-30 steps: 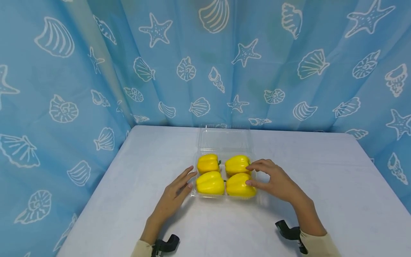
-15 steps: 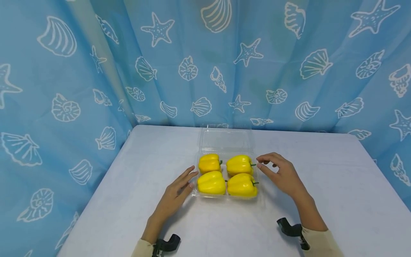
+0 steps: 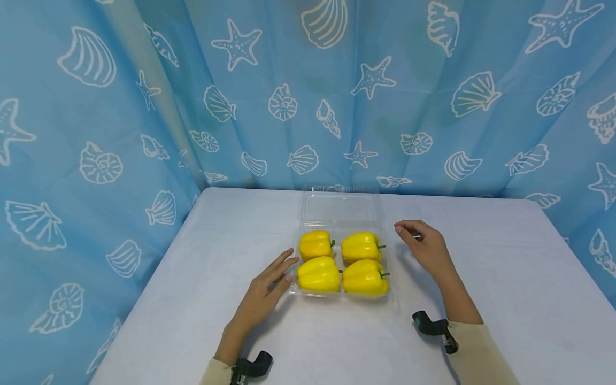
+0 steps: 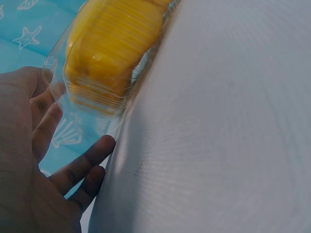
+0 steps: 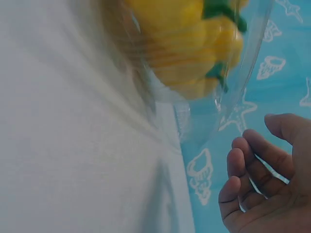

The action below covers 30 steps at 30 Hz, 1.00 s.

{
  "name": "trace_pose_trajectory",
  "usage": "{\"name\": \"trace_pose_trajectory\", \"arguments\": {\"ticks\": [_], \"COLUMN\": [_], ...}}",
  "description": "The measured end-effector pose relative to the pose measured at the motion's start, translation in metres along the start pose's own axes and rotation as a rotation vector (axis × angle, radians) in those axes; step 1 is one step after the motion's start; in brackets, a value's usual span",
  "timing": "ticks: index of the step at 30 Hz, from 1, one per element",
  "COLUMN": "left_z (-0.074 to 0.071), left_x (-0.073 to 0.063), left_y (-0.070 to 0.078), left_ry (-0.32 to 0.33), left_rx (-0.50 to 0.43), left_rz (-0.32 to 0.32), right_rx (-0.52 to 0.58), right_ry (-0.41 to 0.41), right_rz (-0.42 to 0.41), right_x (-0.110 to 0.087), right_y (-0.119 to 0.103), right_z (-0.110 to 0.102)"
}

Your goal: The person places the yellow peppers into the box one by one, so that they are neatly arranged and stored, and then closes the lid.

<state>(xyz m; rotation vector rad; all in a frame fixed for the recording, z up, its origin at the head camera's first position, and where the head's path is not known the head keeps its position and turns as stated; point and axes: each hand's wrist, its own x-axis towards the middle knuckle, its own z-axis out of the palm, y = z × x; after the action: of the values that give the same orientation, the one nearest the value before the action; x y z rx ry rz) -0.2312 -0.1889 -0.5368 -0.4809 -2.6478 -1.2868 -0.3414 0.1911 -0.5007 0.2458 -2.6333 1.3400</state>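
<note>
A clear plastic clamshell box (image 3: pixel 392 289) stands with its lid (image 3: pixel 340 208) folded back. Several yellow bell peppers (image 3: pixel 318 274) with green stems lie in it in two rows. My left hand (image 3: pixel 262 294) is at the box's left side, fingers spread. In the left wrist view, fingertips (image 4: pixel 53 90) of that hand overlap the clear wall beside a yellow pepper (image 4: pixel 116 39). My right hand (image 3: pixel 428 248), fingers loosely bent, hovers right of the box and holds nothing. The right wrist view shows this hand (image 5: pixel 265 179) apart from the box wall.
The box rests on a table with a white cloth (image 3: pixel 231 230). Behind and to the left hangs a blue curtain (image 3: pixel 269 69) with white shells and starfish. Black wrist mounts (image 3: pixel 252 366) stick out beside both sleeves.
My right hand has let go of the front right peppers' side, moving right and away from the box, its stems now showing. The left hand stays at the box's left side.
</note>
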Motion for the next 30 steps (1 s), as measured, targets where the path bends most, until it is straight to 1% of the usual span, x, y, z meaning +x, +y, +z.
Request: {"name": "trace_pose_trajectory", "arguments": {"ticks": [3,6,10,13,15,26,30], "left_z": [0.0,-0.001,-0.001,0.0,0.0,-0.002,-0.002], "left_x": [0.0,0.0,-0.001,0.0,0.0,0.0,0.0], "left_y": [-0.001,0.0,0.0,0.001,0.001,0.001,0.001], "left_ry": [0.012,0.013,0.005,0.002,0.004,-0.003,0.001], "left_rx": [0.013,0.003,-0.013,-0.011,-0.006,-0.007,-0.005], "left_rz": [-0.005,-0.01,-0.007,-0.006,0.001,0.006,0.007], "right_rx": [0.033,0.098,0.165,0.189,0.206,0.375,0.379], "right_ry": [-0.004,0.003,-0.022,-0.058,-0.067,-0.096,-0.098], "right_rz": [0.081,0.159,0.219,0.227,0.23,0.326,0.328], "right_x": [0.009,0.019,0.029,0.035,0.038,0.049,0.051], "right_y": [0.005,0.008,0.011,0.013,0.014,0.017,0.015], "right_z": [0.003,0.01,0.019,0.023,0.025,0.038,0.04]}}
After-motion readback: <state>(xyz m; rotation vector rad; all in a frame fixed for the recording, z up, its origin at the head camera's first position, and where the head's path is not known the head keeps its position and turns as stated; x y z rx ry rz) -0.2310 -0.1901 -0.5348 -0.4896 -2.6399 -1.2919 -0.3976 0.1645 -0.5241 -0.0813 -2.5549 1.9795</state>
